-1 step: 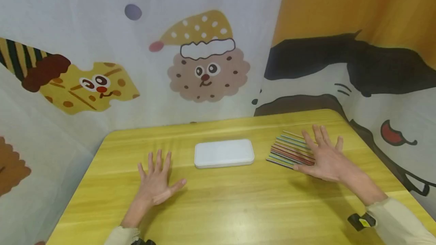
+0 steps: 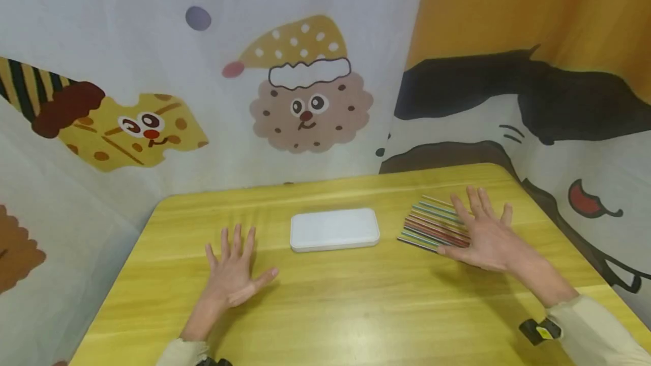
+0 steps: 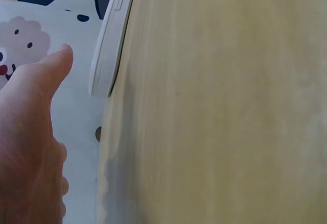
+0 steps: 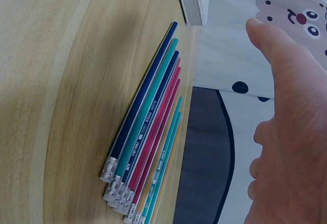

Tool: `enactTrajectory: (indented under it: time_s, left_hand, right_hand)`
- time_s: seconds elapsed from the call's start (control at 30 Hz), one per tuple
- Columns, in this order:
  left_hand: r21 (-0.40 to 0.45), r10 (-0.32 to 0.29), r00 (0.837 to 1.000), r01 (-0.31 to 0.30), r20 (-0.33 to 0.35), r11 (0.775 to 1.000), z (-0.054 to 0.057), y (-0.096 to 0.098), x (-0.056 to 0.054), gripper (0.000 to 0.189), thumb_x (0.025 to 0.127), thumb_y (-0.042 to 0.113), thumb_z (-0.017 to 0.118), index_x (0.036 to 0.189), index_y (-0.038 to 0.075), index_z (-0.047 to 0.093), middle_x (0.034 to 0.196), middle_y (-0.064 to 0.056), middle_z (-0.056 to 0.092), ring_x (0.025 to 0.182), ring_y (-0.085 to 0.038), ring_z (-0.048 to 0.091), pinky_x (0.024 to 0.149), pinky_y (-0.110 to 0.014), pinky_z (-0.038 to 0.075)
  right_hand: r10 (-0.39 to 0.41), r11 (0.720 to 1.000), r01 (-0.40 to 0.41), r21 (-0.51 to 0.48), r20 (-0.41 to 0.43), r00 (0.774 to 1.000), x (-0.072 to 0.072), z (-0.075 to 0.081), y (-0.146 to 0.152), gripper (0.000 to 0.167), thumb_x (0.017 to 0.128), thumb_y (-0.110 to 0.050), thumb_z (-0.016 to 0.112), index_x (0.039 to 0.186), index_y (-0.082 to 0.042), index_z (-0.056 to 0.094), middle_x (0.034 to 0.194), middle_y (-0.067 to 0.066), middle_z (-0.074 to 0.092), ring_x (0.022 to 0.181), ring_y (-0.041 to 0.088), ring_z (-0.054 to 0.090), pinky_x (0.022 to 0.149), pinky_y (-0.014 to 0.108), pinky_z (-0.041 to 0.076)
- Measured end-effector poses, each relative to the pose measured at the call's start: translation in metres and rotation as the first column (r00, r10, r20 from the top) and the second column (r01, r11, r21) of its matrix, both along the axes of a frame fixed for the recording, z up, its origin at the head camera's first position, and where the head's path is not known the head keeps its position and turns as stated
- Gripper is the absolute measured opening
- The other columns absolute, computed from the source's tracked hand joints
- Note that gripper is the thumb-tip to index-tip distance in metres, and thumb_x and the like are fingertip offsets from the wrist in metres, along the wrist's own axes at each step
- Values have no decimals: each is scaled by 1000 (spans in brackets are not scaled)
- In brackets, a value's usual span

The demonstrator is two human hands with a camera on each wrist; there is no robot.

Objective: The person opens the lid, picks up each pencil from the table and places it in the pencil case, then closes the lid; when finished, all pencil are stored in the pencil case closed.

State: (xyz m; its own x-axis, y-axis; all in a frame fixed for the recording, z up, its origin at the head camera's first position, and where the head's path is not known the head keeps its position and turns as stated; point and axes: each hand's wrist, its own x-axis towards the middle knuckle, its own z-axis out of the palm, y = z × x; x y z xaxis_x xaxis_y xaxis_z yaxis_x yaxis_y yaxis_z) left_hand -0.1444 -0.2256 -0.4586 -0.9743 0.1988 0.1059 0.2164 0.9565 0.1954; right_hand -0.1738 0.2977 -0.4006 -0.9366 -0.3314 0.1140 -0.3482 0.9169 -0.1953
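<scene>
A closed white case (image 2: 334, 230) with rounded corners lies flat near the middle of the table; its side edge with a small catch shows in the left wrist view. To its right, several pencils (image 4: 148, 127) lie side by side in a row, dark blue, teal, red and yellow, with metal ends. My right hand (image 2: 485, 236) is spread over the right part of the pencils and hides their ends in the head view; the right wrist view shows it raised above them. My left hand (image 2: 231, 275) is spread, palm down, left of the case, holding nothing.
The yellow wood-grain table (image 2: 325, 309) has rounded far corners. Behind it hangs a curtain (image 2: 213, 100) printed with cartoon figures, close to the table's far edge. Dark bands (image 2: 540, 330) sit on the wrists over light sleeves.
</scene>
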Motion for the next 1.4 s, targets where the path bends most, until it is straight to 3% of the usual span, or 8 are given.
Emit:
enactTrajectory:
  time_s: [0.3,0.4,0.47,0.53,0.63,0.73,1.13,1.4]
  left_hand:
    - [49,-1,1000,1,4,999,-6,-1,0,108,87,72,54,159,1,14,161,-31,2,143,-57,-2,104,-80,-2]
    - [157,-26,999,20,38,987,-12,-1,-5,110,87,67,60,158,-1,10,160,-33,3,144,-56,2,106,-78,1]
    - [298,-51,997,33,51,954,-16,0,-12,108,88,57,67,158,-2,10,160,-33,8,144,-54,9,109,-74,7]
    - [452,-75,995,40,60,891,-20,4,-21,104,89,43,74,158,-3,11,159,-32,16,143,-50,18,113,-66,16]
    - [613,-97,994,44,53,789,-23,13,-36,99,86,27,80,158,-2,17,156,-28,28,140,-45,31,113,-55,27]
    - [664,-117,992,61,41,745,-27,24,-50,97,83,23,83,156,0,25,154,-24,35,138,-40,38,112,-51,32]
    - [650,-209,978,166,-11,741,-32,44,-81,108,68,21,94,153,0,32,151,-24,41,138,-36,40,113,-45,32]
    - [695,-226,974,186,-34,695,-40,49,-82,96,66,12,94,146,-2,44,145,-19,50,135,-34,45,112,-43,34]
  right_hand:
    - [14,1000,-13,27,-36,999,-3,0,0,117,81,-70,68,157,2,18,159,36,-4,145,48,-13,95,87,-3]
    - [76,997,-73,27,-91,993,-4,-2,-3,110,81,-60,75,153,7,27,155,39,14,143,54,11,100,83,12]
    - [139,990,-139,11,-145,980,-6,-4,-9,94,82,-45,80,146,11,39,145,39,38,132,53,39,100,74,31]
    - [211,976,-218,-12,-206,956,-8,-9,-17,72,83,-31,82,135,11,53,128,32,58,113,47,59,90,62,49]
    - [301,944,-326,-59,-259,918,-11,-17,-38,47,84,-17,81,122,5,66,112,22,70,98,38,69,79,51,57]
    - [360,908,-403,-115,-279,890,-16,-23,-63,38,84,-13,80,118,2,70,111,16,71,100,34,69,82,48,58]
    - [489,835,-540,-109,-302,818,-45,-39,-152,48,78,-16,83,122,-6,66,131,17,59,121,36,53,102,59,41]
    - [447,853,-497,-160,-268,854,-51,-58,-173,51,74,-16,85,121,-12,65,131,13,58,121,33,50,102,61,37]
